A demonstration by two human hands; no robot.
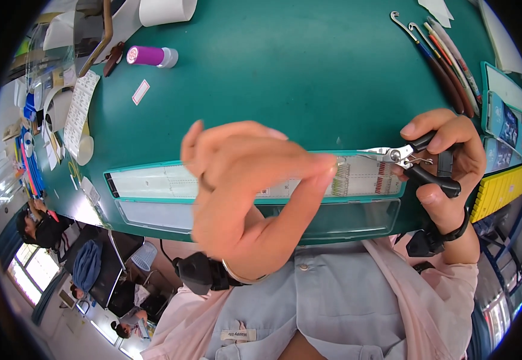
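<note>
Right hand (447, 162) at 3 o'clock, fingers curled tight around black-handled pliers (414, 161), left hand (243, 186) at centre, fingertips (328, 165) pinched at the silver plier tips, above a ruled strip (153, 182) on green counter (285, 78)

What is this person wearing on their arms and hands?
Both hands are bare. The left hand has a thin pale bangle and a black device strapped at its wrist. The right hand has a black wrist strap with a similar black device. Pale pink sleeves cover both forearms.

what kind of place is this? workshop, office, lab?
Probably a craft or assembly workbench in a shared workroom: green table, small pliers in the right hand, a row of hooked hand tools, and other people seated nearby.
</note>
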